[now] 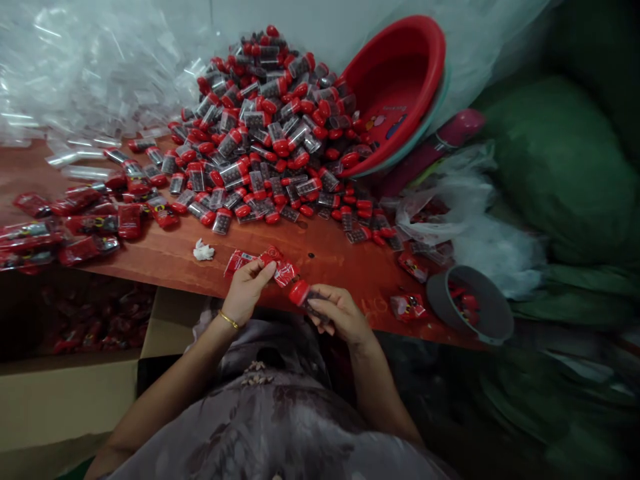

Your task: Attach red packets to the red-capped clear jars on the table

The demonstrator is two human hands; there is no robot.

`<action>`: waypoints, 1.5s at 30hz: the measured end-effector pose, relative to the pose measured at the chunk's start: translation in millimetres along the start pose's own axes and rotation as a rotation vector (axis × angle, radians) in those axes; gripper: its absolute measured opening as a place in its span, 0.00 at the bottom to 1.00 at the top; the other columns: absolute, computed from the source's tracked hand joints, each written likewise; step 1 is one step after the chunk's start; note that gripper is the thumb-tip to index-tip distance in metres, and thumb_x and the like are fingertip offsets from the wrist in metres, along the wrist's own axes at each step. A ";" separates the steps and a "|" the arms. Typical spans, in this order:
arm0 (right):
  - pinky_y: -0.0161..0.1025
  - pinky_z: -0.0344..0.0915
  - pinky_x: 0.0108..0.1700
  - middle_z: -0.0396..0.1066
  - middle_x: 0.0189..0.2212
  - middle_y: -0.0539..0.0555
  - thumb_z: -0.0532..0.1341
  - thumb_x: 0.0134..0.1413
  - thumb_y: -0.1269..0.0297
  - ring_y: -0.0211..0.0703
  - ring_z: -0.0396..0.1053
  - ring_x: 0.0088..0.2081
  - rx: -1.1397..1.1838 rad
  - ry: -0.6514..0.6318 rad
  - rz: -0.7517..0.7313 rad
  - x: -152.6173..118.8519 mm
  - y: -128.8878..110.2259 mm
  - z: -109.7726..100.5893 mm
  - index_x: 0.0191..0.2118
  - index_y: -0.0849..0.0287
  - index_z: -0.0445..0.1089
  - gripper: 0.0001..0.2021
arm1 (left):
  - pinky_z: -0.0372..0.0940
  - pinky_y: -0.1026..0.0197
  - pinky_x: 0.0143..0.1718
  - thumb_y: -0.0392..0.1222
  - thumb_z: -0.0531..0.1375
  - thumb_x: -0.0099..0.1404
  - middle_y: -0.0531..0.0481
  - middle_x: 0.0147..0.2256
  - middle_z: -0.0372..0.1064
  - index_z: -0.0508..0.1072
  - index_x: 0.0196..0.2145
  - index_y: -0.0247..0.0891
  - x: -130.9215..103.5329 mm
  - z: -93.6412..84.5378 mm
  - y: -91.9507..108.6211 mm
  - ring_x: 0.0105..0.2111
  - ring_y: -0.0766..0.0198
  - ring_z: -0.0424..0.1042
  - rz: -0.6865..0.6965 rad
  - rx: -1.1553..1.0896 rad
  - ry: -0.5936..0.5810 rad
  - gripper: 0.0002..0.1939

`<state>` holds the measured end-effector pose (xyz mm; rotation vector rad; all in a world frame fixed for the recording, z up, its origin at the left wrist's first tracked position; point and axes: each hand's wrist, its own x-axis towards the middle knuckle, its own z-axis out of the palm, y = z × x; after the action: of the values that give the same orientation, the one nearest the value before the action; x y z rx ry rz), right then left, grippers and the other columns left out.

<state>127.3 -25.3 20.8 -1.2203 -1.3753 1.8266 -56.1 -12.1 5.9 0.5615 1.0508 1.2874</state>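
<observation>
Between thumb and fingers, my left hand (pixel 249 288) pinches a red printed wrapper (pixel 284 268) just above the table's front edge. My right hand (pixel 340 313) grips a small clear tube with a red cap (pixel 300 292), dark contents inside, its cap pointing up and left toward the wrapper. Cap and wrapper are close together; whether they touch, I cannot tell. Behind my hands rises a big heap of similar red-capped tubes (pixel 260 143). Several red packets (pixel 90 223) with tubes in them lie at the left.
A red basin (pixel 420 47) leans on its side against the heap. Clear plastic sleeves (pixel 100 73) pile up at the back left. A grey bowl (pixel 500 323) holds red pieces at the right. An open cardboard box (pixel 70 400) stands below the table edge, left. Crumpled white tissue (pixel 203 250) lies nearby.
</observation>
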 end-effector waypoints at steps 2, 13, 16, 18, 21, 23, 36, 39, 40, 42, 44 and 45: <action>0.27 0.46 0.12 0.63 0.13 0.43 0.61 0.46 0.53 0.27 0.51 0.10 0.022 -0.011 0.017 3.9 0.7 0.9 0.31 0.61 0.69 0.15 | 0.62 0.65 0.32 0.54 0.68 0.46 0.55 0.22 0.69 0.72 0.22 0.36 0.2 -2.9 -0.5 0.26 0.68 0.65 0.061 0.091 -0.032 0.18; 0.27 0.48 0.14 0.62 0.15 0.43 0.62 0.45 0.54 0.27 0.53 0.13 -0.023 0.067 -0.045 9.3 4.9 3.0 0.35 0.61 0.72 0.15 | 0.61 0.63 0.36 0.52 0.64 0.53 0.53 0.23 0.66 0.72 0.23 0.35 4.1 -8.1 -3.0 0.28 0.66 0.64 0.125 0.253 -0.150 0.16; 0.27 0.47 0.14 0.62 0.14 0.43 0.61 0.46 0.53 0.27 0.52 0.12 -0.016 0.100 -0.038 11.3 8.9 3.7 0.36 0.62 0.72 0.16 | 0.61 0.64 0.34 0.53 0.64 0.53 0.53 0.23 0.67 0.72 0.23 0.35 2.5 -5.5 -2.0 0.27 0.67 0.63 0.146 0.259 -0.131 0.16; 0.28 0.47 0.14 0.62 0.14 0.43 0.61 0.46 0.53 0.27 0.51 0.12 -0.014 0.099 -0.034 13.2 11.7 5.6 0.35 0.62 0.72 0.16 | 0.61 0.64 0.33 0.54 0.65 0.51 0.53 0.24 0.69 0.73 0.24 0.35 0.4 -2.1 -0.6 0.26 0.68 0.64 0.132 0.209 -0.105 0.17; 0.28 0.47 0.15 0.62 0.16 0.44 0.61 0.48 0.53 0.27 0.50 0.13 0.002 0.102 -0.078 15.7 15.0 9.8 0.34 0.61 0.71 0.15 | 0.63 0.64 0.33 0.54 0.69 0.45 0.53 0.25 0.72 0.75 0.27 0.36 -3.1 3.7 -0.1 0.26 0.67 0.66 0.062 0.101 -0.076 0.19; 0.28 0.47 0.15 0.61 0.17 0.44 0.61 0.49 0.52 0.27 0.50 0.14 0.002 0.109 -0.114 17.2 16.6 12.9 0.34 0.60 0.71 0.15 | 0.64 0.64 0.32 0.51 0.71 0.42 0.53 0.25 0.72 0.75 0.27 0.35 -4.7 6.7 -1.7 0.25 0.68 0.67 0.025 0.056 -0.065 0.19; 0.30 0.51 0.17 0.63 0.20 0.47 0.56 0.55 0.49 0.30 0.55 0.18 -0.135 0.296 -0.250 28.5 24.2 30.3 0.35 0.58 0.68 0.16 | 0.64 0.65 0.35 0.47 0.72 0.42 0.52 0.26 0.74 0.76 0.28 0.34 -7.2 16.3 -17.9 0.27 0.69 0.69 -0.082 -0.110 0.005 0.18; 0.30 0.51 0.17 0.61 0.21 0.46 0.56 0.55 0.49 0.30 0.54 0.18 -0.118 0.369 -0.272 32.2 26.1 37.5 0.35 0.57 0.67 0.15 | 0.63 0.66 0.34 0.49 0.70 0.44 0.52 0.26 0.73 0.76 0.27 0.33 -6.7 17.3 -18.2 0.27 0.70 0.68 -0.068 -0.091 -0.023 0.17; 0.29 0.52 0.17 0.61 0.21 0.46 0.56 0.55 0.49 0.30 0.54 0.17 -0.088 0.387 -0.282 33.1 27.2 40.2 0.36 0.57 0.66 0.15 | 0.63 0.67 0.34 0.49 0.70 0.44 0.52 0.26 0.73 0.76 0.27 0.33 -6.5 17.2 -17.8 0.27 0.70 0.68 -0.061 -0.093 -0.017 0.17; 0.29 0.54 0.17 0.63 0.23 0.45 0.56 0.54 0.48 0.29 0.55 0.17 0.007 0.363 -0.281 34.0 29.6 44.7 0.38 0.56 0.63 0.16 | 0.61 0.68 0.31 0.49 0.70 0.44 0.53 0.24 0.71 0.75 0.26 0.34 -6.2 16.5 -16.7 0.25 0.71 0.66 -0.049 -0.104 0.014 0.17; 0.29 0.55 0.17 0.65 0.25 0.45 0.56 0.54 0.47 0.28 0.56 0.15 0.084 0.288 -0.252 33.5 31.8 46.9 0.39 0.55 0.62 0.17 | 0.59 0.68 0.27 0.50 0.69 0.45 0.55 0.22 0.68 0.73 0.26 0.34 -6.3 15.1 -16.3 0.22 0.73 0.63 -0.041 -0.113 0.043 0.17; 0.29 0.55 0.17 0.65 0.25 0.45 0.56 0.54 0.47 0.28 0.57 0.15 0.095 0.263 -0.235 33.0 32.7 47.3 0.39 0.56 0.62 0.17 | 0.58 0.68 0.25 0.51 0.69 0.45 0.56 0.21 0.66 0.72 0.25 0.35 -6.5 14.3 -16.7 0.20 0.73 0.61 -0.038 -0.110 0.045 0.17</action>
<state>73.6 -29.9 -17.8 -1.1498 -1.2140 1.4949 -35.0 -19.4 0.5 0.4295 1.0162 1.3204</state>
